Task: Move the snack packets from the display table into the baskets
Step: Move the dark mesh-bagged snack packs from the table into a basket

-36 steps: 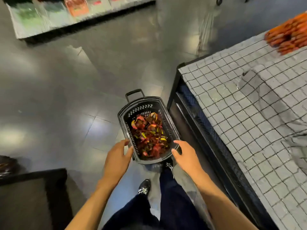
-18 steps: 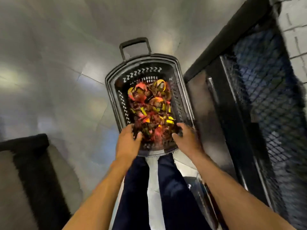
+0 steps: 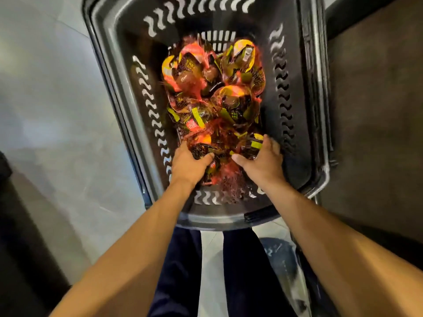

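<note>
Red-netted snack packets (image 3: pixel 212 92), nearest gripped by left hand (image 3: pixel 188 163), right hand (image 3: pixel 263 161) fingers (image 3: pixel 269 144)

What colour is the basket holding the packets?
The basket is black, wavy slots in its walls; head view.

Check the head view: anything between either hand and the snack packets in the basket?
Nothing visible. The left hand and right hand are both inside the basket, past its near rim, with fingers curled into the snack packets at the near end of the pile. Nothing lies across the pile.
</note>
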